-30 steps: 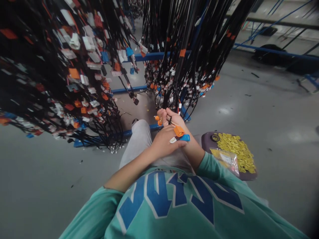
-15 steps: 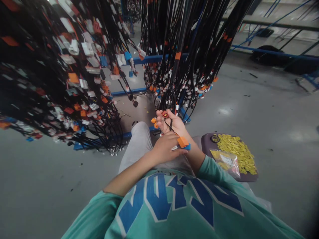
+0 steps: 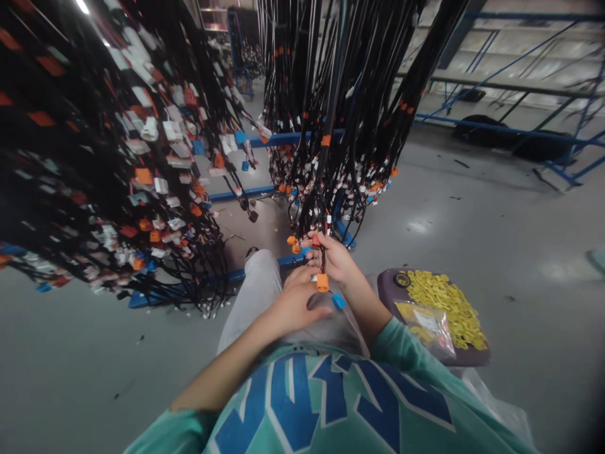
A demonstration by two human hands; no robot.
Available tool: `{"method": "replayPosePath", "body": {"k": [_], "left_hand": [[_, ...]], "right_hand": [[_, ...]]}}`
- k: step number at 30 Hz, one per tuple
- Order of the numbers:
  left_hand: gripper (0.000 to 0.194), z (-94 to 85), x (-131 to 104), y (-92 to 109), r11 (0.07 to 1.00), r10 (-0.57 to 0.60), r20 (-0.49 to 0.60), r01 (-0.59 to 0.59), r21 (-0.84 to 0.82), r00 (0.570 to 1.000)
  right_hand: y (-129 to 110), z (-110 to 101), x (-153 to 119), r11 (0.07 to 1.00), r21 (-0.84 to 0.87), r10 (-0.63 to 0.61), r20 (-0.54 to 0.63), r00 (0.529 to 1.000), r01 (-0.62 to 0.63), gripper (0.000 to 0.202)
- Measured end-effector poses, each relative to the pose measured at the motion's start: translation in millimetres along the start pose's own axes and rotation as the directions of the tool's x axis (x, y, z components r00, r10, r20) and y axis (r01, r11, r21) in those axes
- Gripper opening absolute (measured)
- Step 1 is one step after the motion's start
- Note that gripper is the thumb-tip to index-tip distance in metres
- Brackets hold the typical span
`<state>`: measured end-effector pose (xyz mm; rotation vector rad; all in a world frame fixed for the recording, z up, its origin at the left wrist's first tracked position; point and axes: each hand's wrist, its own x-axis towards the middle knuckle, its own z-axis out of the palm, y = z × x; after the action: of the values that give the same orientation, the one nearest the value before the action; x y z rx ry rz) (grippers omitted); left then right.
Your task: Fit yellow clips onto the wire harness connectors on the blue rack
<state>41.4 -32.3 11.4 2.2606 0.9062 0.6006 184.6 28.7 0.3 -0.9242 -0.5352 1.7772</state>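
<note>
My right hand (image 3: 336, 257) is closed around a wire branch, its thumb and fingertips pinching a small red connector (image 3: 316, 239). From it dangle an orange connector (image 3: 322, 282) and, lower down, a blue connector (image 3: 338, 301) on dark wires. My left hand (image 3: 295, 304) is just left of these, thumb spread away from the fingers, with the orange connector near its fingertips. Whether those fingertips touch the wires is hidden. More orange connectors (image 3: 295, 244) hang just beyond my hands, at the bottom of a bundle of black wire harnesses (image 3: 326, 120).
Thick harness bundles with white, orange and blue connectors (image 3: 161, 183) hang close on the left. A blue rack frame (image 3: 265, 140) carries harnesses ahead. To my right stands a dark stool-like surface (image 3: 388, 291) with yellow pieces (image 3: 444, 302) and a plastic bag (image 3: 428, 325).
My left hand has moved left, away from the orange and blue connectors, which now dangle. The right hand still pinches the red connector. My view has tilted up slightly.
</note>
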Motion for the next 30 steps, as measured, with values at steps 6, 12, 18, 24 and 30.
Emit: {"method": "replayPosePath", "body": {"k": [6, 12, 18, 24, 30], "left_hand": [[0.023, -24.1, -4, -10, 0.985, -0.113, -0.104, 0.097, -0.143, 0.988], [0.036, -45.9, 24, -39, 0.972, -0.224, -0.468, 0.159, -0.174, 0.855], [0.075, -60.0, 61, -73, 0.820, -0.313, -0.289, 0.103, -0.564, 0.905], [0.084, -38.7, 52, -67, 0.540, -0.066, 0.092, 0.113, -0.834, 0.994], [0.058, -32.3, 34, -60, 0.428, 0.002, 0.141, 0.127, -0.895, 0.990]], "right_hand": [[7, -7, 4, 0.978, -0.181, -0.108, -0.030, 0.994, 0.101, 0.013], [16, 2, -9, 0.954, -0.261, -0.096, 0.192, 0.977, 0.145, 0.035], [17, 17, -48, 0.982, -0.189, 0.088, 0.521, 0.849, 0.014, 0.042], [18, 17, -63, 0.985, -0.137, 0.174, 0.689, 0.704, -0.109, 0.049], [20, 10, -61, 0.985, -0.129, 0.170, 0.705, 0.688, -0.111, 0.053]]}}
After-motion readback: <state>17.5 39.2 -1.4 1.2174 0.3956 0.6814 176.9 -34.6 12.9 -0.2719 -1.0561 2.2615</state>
